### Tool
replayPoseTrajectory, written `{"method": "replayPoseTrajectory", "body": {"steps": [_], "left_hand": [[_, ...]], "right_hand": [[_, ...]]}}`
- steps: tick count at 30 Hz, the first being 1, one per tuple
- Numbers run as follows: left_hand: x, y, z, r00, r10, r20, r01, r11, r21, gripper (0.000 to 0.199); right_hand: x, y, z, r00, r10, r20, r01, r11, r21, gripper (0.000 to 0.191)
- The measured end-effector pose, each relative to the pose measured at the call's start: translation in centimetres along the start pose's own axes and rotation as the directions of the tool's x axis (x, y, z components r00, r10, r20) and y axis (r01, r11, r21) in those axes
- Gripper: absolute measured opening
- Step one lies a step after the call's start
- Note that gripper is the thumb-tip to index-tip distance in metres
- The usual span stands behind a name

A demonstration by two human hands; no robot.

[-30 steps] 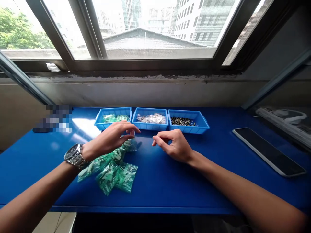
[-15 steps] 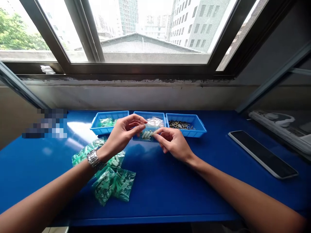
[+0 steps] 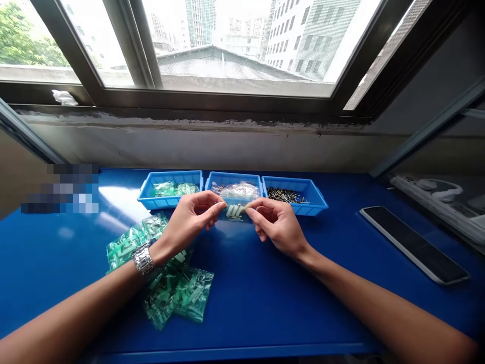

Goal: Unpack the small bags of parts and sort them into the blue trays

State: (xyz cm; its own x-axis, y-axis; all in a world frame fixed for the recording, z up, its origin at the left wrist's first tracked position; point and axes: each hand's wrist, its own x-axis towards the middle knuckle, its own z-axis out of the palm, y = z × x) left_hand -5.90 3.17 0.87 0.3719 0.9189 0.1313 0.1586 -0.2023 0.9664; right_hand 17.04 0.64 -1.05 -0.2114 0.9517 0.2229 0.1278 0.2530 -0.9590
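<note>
A small clear plastic bag (image 3: pixel 235 212) with several pale wall plugs and screws in it is stretched between my two hands. My left hand (image 3: pixel 195 215), a metal watch on its wrist, pinches the bag's upper left corner between thumb and forefinger. The upper right corner is pinched the same way by my right hand (image 3: pixel 278 222). Just behind the bag stands the middle blue bin (image 3: pixel 235 177), which holds clear plastic bags. Under and beside my left forearm lies a pile of green-tinted filled bags (image 3: pixel 178 293), partly hidden by the arm.
The left blue bin (image 3: pixel 149 202) holds green and pale pieces; the right blue bin (image 3: pixel 316 194) holds dark screws. A phone (image 3: pixel 415 245) lies on the blue table (image 3: pixel 288 313) at the right. A power strip (image 3: pixel 435 197) runs along the right edge.
My left hand has lowered and closed on the bag's left corner. The bag now hangs level between both hands, and the camera view has shifted slightly.
</note>
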Motion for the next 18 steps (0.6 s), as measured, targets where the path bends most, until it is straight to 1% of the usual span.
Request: {"method": "replayPoseTrajectory", "body": {"steps": [5,10,18], "left_hand": [[-0.09,-0.43,0.25,1.0,0.005,0.001,-0.005,1.0,-0.017,0.032],[-0.26,-0.4,0.37,0.999,-0.006,0.046,0.005,1.0,0.017,0.033],[-0.41,-0.51,0.46,1.0,-0.018,0.018,0.018,1.0,0.001,0.03]], "right_hand": [[0.03,0.29,0.04,1.0,0.003,0.008,-0.003,1.0,-0.002,0.024],[0.02,0.29,0.02,1.0,0.0,-0.018,0.0,1.0,0.029,0.025],[0.02,0.33,0.01,1.0,0.029,-0.009,-0.028,0.997,0.069,0.023]]}}
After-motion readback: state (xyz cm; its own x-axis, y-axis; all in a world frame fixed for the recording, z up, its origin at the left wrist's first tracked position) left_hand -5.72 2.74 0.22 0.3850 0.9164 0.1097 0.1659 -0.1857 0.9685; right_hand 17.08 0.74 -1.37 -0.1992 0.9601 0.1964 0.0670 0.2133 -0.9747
